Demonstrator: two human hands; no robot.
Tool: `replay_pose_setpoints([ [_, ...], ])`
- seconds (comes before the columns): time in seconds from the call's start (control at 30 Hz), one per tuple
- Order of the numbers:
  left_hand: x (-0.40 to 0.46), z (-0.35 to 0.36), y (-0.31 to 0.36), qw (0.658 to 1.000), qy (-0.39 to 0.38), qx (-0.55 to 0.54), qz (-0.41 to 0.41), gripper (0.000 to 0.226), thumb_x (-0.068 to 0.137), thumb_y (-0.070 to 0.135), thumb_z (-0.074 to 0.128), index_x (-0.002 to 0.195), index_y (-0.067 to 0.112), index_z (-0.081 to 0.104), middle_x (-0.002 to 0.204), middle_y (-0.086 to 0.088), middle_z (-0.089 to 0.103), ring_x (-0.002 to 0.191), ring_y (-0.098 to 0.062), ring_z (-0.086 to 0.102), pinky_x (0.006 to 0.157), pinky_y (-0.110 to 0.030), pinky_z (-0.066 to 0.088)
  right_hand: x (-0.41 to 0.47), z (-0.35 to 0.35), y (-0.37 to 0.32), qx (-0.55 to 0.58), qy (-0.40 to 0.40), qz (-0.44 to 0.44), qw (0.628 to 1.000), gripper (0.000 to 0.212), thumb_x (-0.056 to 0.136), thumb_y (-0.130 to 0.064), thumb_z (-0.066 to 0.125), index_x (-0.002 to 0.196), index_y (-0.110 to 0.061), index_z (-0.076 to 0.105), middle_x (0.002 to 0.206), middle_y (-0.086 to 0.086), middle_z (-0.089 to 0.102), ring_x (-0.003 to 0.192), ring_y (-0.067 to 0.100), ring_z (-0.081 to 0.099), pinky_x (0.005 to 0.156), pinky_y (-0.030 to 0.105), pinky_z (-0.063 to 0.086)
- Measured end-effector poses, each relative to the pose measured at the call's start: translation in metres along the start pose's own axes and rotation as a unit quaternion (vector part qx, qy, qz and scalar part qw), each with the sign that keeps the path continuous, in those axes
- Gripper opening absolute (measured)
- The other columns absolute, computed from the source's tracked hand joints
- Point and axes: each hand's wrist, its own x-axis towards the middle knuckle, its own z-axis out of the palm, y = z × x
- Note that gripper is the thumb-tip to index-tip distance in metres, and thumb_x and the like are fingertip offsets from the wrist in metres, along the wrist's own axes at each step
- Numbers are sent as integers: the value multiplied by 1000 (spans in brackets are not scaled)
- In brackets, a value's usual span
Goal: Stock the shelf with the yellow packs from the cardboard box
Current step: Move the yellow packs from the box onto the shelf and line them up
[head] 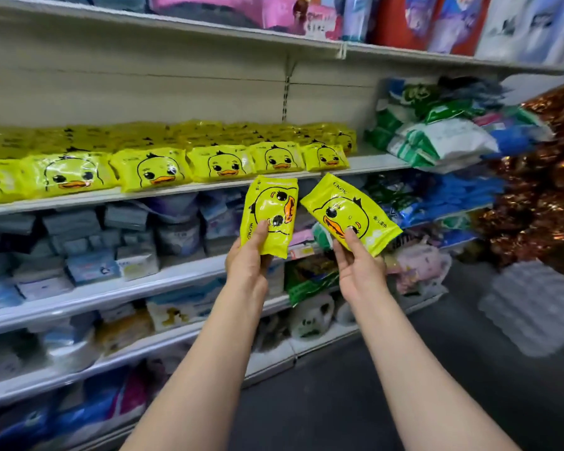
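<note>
My left hand [246, 263] grips a yellow duck pack [271, 213] by its lower end, holding it upright just below the shelf edge. My right hand [360, 266] grips a second yellow duck pack [350, 211], tilted to the right, beside the first. Both packs hang in front of the white shelf [372, 162]. On that shelf lie several rows of the same yellow duck packs [220, 161], filling it from the left to about the middle. The cardboard box is out of view.
Green, white and blue packs [443, 138] are piled at the right end of the same shelf. Lower shelves hold grey and blue tissue packs [88, 242]. Shiny copper-coloured goods [554, 177] hang at the far right. Dark floor [437, 369] lies below right.
</note>
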Motion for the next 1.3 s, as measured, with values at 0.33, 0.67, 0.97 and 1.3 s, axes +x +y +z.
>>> replay_pose_setpoints([
  [0.33, 58, 125, -84, 994, -80, 43, -67, 42, 85, 15, 73, 124, 7, 59, 103, -6, 71, 77, -12, 68, 55, -22, 57, 97, -32, -79, 19, 49, -61, 997, 33, 83, 1, 74, 111, -11, 62, 111, 10, 71, 87, 21, 72, 61, 25, 60],
  [0.67, 171, 271, -129, 967, -219, 109, -76, 38, 87, 17, 72, 122, 17, 57, 107, -1, 70, 100, -26, 67, 83, -46, 58, 250, -12, -154, 17, 59, -113, 992, 52, 82, 3, 73, 129, -6, 52, 118, 14, 68, 98, 22, 70, 69, 28, 61],
  [0.97, 308, 382, -105, 886, -253, 383, 62, 32, 84, 16, 75, 114, 10, 65, 100, -8, 72, 68, -13, 69, 58, -25, 54, 365, -9, -172, -1, 8, -117, 993, 40, 85, 0, 70, 124, -3, 61, 120, 16, 69, 105, 25, 68, 71, 27, 59],
  [1.3, 400, 443, -92, 572, -212, 780, 140, 65, 73, 33, 84, 130, 14, 60, 126, -6, 62, 106, -24, 62, 81, -29, 51, 464, -3, -190, -76, -61, -33, 995, 34, 84, 1, 72, 116, -8, 64, 107, 11, 74, 91, 21, 73, 70, 27, 60],
])
